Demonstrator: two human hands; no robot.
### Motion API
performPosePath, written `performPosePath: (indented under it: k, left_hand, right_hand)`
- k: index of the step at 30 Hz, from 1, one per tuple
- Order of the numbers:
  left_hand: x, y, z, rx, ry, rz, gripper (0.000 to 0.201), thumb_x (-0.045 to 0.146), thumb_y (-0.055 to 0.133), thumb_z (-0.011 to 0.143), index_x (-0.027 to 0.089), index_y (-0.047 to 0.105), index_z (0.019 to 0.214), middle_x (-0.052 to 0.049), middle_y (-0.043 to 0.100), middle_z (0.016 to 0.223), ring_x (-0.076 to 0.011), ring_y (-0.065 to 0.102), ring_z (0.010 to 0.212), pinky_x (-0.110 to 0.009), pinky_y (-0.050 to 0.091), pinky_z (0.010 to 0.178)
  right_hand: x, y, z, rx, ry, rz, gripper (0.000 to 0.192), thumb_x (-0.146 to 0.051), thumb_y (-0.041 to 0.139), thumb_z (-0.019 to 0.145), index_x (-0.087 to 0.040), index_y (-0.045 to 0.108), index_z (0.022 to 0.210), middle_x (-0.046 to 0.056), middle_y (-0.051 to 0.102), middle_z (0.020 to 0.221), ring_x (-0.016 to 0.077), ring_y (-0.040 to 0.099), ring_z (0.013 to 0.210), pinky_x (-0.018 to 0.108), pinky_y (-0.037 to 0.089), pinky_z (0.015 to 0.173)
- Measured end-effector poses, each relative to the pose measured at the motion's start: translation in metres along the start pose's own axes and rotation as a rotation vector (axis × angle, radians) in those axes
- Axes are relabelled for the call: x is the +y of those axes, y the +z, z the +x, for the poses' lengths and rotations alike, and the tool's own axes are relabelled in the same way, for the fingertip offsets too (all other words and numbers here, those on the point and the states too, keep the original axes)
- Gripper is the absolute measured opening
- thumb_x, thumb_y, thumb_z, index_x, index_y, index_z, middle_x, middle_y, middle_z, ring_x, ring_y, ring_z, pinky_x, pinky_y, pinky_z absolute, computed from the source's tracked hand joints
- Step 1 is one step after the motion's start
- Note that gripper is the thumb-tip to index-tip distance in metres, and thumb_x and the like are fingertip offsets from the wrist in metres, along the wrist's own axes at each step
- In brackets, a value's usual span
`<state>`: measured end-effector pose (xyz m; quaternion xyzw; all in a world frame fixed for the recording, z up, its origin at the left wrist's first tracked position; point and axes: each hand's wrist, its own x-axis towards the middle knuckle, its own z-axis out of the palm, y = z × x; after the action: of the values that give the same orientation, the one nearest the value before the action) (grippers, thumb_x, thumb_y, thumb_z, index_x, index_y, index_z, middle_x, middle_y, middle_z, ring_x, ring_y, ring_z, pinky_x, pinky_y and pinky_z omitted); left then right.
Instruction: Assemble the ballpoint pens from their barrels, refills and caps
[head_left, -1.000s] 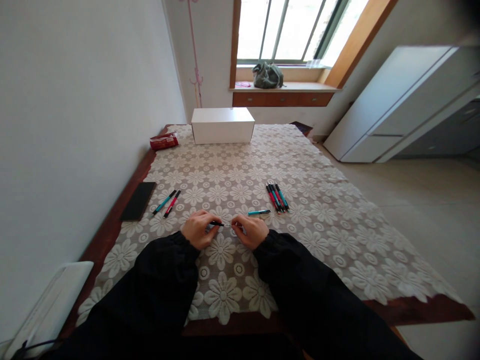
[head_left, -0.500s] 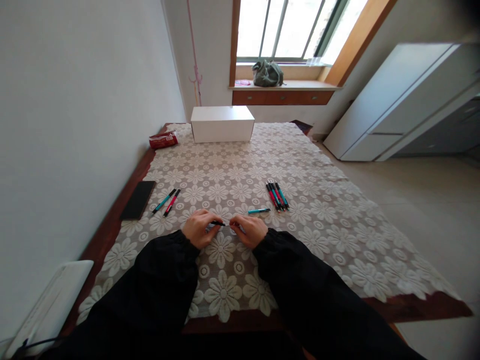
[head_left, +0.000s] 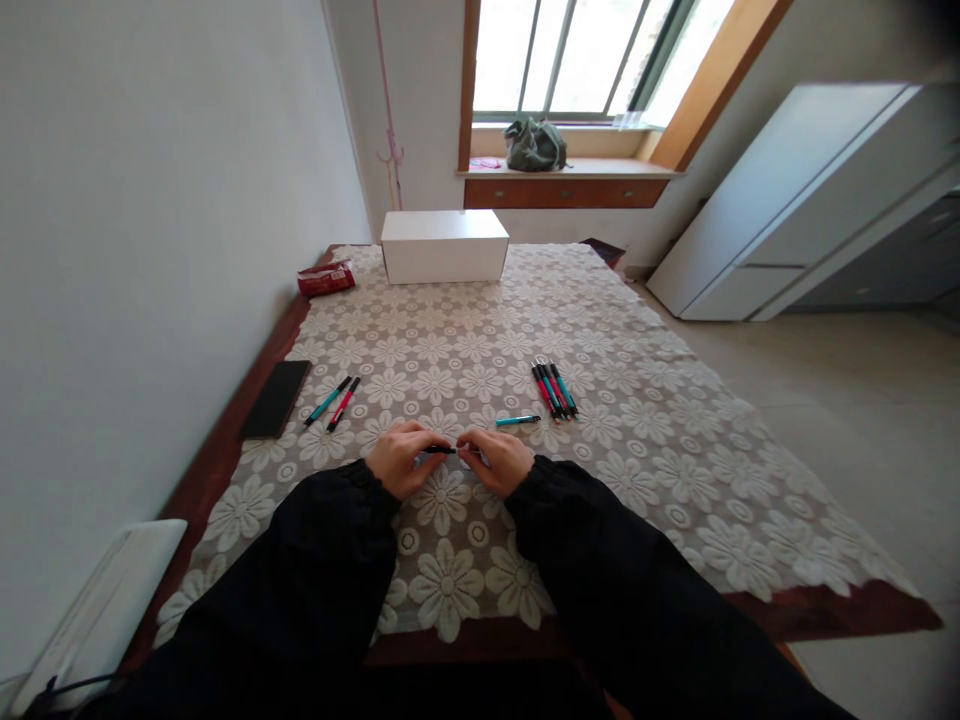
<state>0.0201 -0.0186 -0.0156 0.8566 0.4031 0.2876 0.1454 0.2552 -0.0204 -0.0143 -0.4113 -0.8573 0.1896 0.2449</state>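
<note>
My left hand (head_left: 405, 458) is closed in a pinch around a short black pen part (head_left: 441, 450) that points right. Fingertip to fingertip with it, my right hand (head_left: 496, 460) pinches a thin pale piece at the pen part's tip, too small to name. Just beyond my right hand lies a teal pen barrel (head_left: 514, 421) with a dark end. Farther right sits a row of several teal and red pens (head_left: 553, 390). To the left of my left hand lie a teal pen piece (head_left: 327, 402) and a red pen piece (head_left: 344, 405), both with black ends.
A flowered lace cloth (head_left: 450, 590) covers the wooden table. A black flat object (head_left: 277, 400) lies at the left edge, with a red packet (head_left: 326, 279) behind it. A white box (head_left: 444, 248) stands at the far end. A white device (head_left: 105, 610) is at lower left.
My hands have come slightly closer together, and the black pen part has shifted a little to the right, toward my right fingertips. The other pens have not moved.
</note>
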Motion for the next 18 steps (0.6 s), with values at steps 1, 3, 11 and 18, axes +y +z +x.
performPosePath:
  k: [1, 3, 11, 18]
  left_hand:
    - [-0.0002, 0.0001, 0.0, 0.001, 0.006, -0.001, 0.017, 0.024, 0.069, 0.089, 0.027, 0.074, 0.105, -0.002, 0.075, 0.091, -0.0206, 0.07, 0.091, -0.035, 0.055, 0.085]
    - [0.0008, -0.0011, 0.0003, 0.008, 0.022, 0.0, 0.019, 0.023, 0.069, 0.089, 0.026, 0.073, 0.107, -0.002, 0.076, 0.092, -0.0207, 0.07, 0.091, -0.036, 0.055, 0.085]
    - [0.0079, -0.0067, 0.0016, 0.016, 0.079, -0.02, 0.013, 0.026, 0.065, 0.093, 0.024, 0.071, 0.104, -0.002, 0.078, 0.097, -0.0203, 0.069, 0.091, -0.036, 0.053, 0.085]
    - [0.0042, -0.0063, 0.0018, 0.06, 0.083, -0.06, 0.013, 0.027, 0.063, 0.095, 0.024, 0.072, 0.104, -0.003, 0.078, 0.096, -0.0198, 0.069, 0.091, -0.035, 0.055, 0.085]
  right_hand:
    - [-0.0004, 0.0001, 0.0, 0.001, -0.007, 0.009, 0.015, -0.022, 0.056, 0.095, -0.021, 0.063, 0.109, 0.003, 0.071, 0.088, 0.0167, 0.068, 0.079, 0.026, 0.05, 0.074]
    - [-0.0011, 0.0005, -0.0001, 0.006, -0.038, 0.023, 0.026, -0.017, 0.055, 0.092, -0.02, 0.06, 0.117, 0.004, 0.07, 0.09, 0.0178, 0.068, 0.084, 0.027, 0.051, 0.079]
    - [0.0017, 0.0046, -0.0027, 0.038, -0.087, 0.052, 0.034, -0.017, 0.051, 0.097, -0.023, 0.054, 0.13, 0.004, 0.071, 0.096, 0.0199, 0.068, 0.095, 0.031, 0.053, 0.086]
    - [0.0021, -0.0029, 0.0006, 0.098, -0.137, 0.03, 0.03, -0.028, 0.06, 0.096, -0.023, 0.057, 0.125, 0.004, 0.071, 0.096, 0.0213, 0.067, 0.094, 0.033, 0.053, 0.085]
